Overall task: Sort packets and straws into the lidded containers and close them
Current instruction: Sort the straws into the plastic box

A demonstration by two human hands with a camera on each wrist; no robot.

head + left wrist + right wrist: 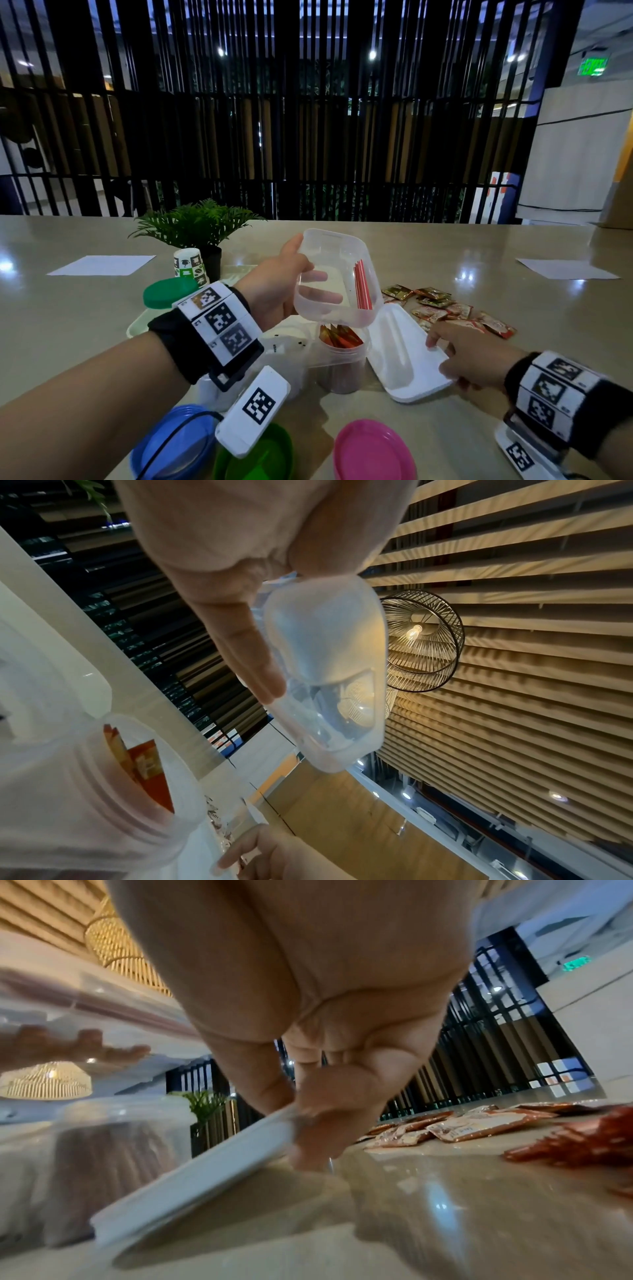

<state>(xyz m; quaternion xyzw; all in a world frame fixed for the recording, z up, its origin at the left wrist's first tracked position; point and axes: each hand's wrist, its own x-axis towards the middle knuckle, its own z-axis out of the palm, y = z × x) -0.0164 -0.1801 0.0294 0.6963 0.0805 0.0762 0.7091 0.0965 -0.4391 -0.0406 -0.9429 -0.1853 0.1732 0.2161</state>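
Observation:
My left hand (pixel 291 274) grips a clear rectangular container (pixel 334 274) by its near side and holds it tilted above the table. Red straws (pixel 362 284) lie along its right wall. In the left wrist view my fingers (pixel 246 642) lie flat along the container (pixel 325 656). My right hand (pixel 442 356) pinches the right edge of the white rectangular lid (pixel 400 356), and the right wrist view shows that lid (pixel 205 1164) tipped up off the table. A round clear jar (pixel 339 356) with orange packets stands under the container. Loose packets (pixel 445 308) lie on the table behind my right hand.
Blue (pixel 171 442), green (pixel 260 459) and pink (pixel 373 452) round lids lie at the near edge. A green lid (pixel 164 291), a paper cup (pixel 190 267) and a potted plant (pixel 198 226) stand at back left. Paper sheets (pixel 102 265) lie far left and right.

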